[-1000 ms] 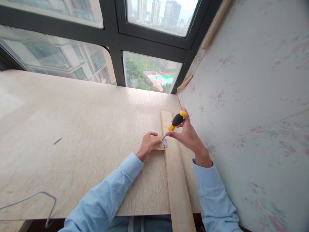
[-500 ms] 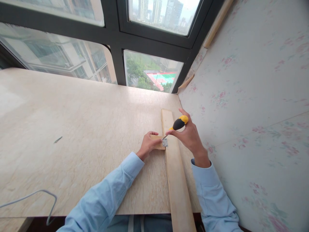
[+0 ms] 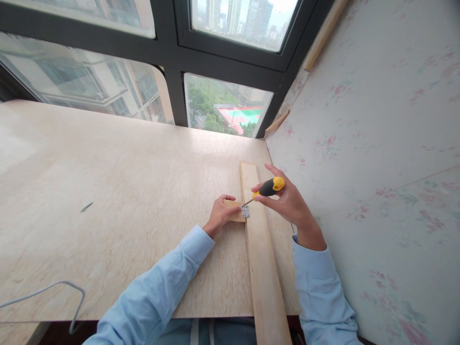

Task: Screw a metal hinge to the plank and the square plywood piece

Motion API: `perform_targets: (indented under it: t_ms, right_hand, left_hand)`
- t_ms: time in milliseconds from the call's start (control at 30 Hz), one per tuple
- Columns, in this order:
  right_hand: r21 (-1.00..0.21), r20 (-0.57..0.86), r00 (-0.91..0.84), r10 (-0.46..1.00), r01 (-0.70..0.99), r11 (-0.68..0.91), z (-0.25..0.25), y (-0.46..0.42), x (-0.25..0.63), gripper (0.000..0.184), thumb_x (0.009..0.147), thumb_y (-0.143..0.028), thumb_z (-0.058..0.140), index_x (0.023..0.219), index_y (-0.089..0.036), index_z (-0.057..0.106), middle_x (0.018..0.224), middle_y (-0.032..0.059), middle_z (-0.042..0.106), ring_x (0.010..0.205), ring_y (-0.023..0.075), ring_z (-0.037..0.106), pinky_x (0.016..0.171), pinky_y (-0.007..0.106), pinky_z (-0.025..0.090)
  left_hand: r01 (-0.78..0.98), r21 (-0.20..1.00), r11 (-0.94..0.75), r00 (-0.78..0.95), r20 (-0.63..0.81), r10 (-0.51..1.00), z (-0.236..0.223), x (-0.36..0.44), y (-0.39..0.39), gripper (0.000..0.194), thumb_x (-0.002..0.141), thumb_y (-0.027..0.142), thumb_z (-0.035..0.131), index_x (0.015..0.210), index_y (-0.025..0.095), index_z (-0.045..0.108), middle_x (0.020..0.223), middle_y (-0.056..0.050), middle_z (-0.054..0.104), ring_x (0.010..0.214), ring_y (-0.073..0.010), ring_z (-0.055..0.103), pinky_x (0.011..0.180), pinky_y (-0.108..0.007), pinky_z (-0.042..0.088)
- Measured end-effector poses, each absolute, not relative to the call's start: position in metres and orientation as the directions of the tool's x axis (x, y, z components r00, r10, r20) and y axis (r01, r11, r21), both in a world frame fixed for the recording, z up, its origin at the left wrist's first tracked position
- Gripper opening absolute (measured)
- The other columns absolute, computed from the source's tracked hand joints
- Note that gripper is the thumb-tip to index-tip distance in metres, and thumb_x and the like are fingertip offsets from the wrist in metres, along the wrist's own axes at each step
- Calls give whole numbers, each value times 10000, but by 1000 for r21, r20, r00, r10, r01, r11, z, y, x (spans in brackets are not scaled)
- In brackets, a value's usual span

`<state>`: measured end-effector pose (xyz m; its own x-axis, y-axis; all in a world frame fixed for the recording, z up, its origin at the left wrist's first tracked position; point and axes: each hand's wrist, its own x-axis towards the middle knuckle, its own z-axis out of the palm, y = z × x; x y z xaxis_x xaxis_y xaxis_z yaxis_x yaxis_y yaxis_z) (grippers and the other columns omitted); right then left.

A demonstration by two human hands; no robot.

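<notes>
Long pale wood board [image 3: 264,258] lies flat by the right edge of the surface [image 3: 143,191], one end short of the far right corner, the other running out past the near edge. Small pale block [image 3: 238,217] sits against its left side, with a silver hinge [image 3: 245,212] flat across the seam. Yellow-and-black screwdriver [image 3: 266,187] is tilted, handle up to the right, metal tip down at the hinge's far left corner

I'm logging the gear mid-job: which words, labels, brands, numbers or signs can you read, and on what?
No text can be read.
Screwdriver: no legible lettering.
Hinge: too small to tell any marking.
Long board, short board: no writing shows.
</notes>
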<state>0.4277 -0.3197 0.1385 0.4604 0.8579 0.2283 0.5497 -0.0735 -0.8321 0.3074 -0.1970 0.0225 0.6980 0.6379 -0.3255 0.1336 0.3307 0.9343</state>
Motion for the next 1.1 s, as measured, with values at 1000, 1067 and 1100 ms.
perform_targets:
  t_ms: [1000,1067,1100]
  right_hand:
    - [-130,-390,773,500,491,-861,64,-317,504,441,795,-456,595,1080,-123,543,853,104,705,490,143,612,482,246,417]
    - [-130,-404,774,488,479,-868,62,-317,504,453,789,-447,607,1086,-113,532,825,103,707,461,145,606,464,246,418]
    - [-130,-408,773,486,478,-869,62,-317,504,462,783,-445,613,1088,-108,529,814,105,707,455,148,606,457,247,419]
  left_hand:
    - [160,922,352,673,-363,644,20,308,-195,360,629,252,747,921,149,564,786,-36,616,634,-127,594,533,-212,464]
    - [161,917,365,671,-373,641,23,308,-195,351,634,242,735,922,155,556,782,-36,614,627,-128,594,534,-217,467]
    - [162,915,369,669,-377,640,24,308,-195,350,634,239,733,923,156,553,783,-37,615,626,-130,595,534,-219,467]
